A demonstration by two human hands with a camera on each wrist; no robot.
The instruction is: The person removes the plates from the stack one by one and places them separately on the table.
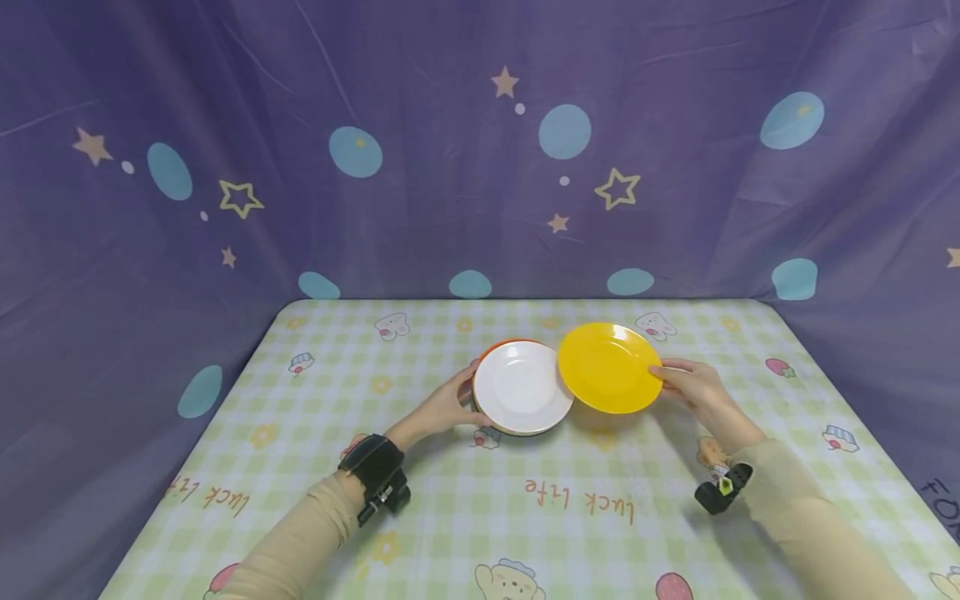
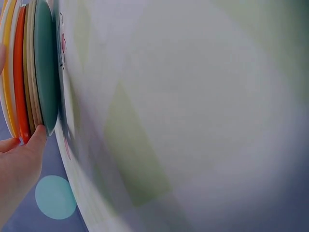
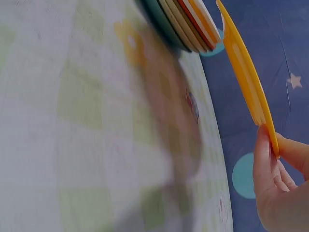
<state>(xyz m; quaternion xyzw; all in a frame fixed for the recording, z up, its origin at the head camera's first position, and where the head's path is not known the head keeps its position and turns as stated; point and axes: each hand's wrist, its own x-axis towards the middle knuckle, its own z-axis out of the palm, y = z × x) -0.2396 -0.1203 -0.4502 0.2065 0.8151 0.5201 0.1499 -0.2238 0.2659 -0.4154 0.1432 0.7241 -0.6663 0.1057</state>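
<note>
A stack of plates stands on the table with a white plate on top. The left wrist view shows orange, tan and teal rims lower in the stack, teal being lowest. With thumb and fingers spread around its left side, my left hand holds the stack. My right hand pinches a yellow plate at its right rim, thumb on one face and fingers behind. That plate is raised off the table and tilted; its left edge meets or overlaps the white plate's right edge in the head view.
A green-and-white checked cloth with cartoon prints covers the table. Behind it and at both sides hangs a purple curtain with stars and blue ovals. Black devices are strapped to both wrists.
</note>
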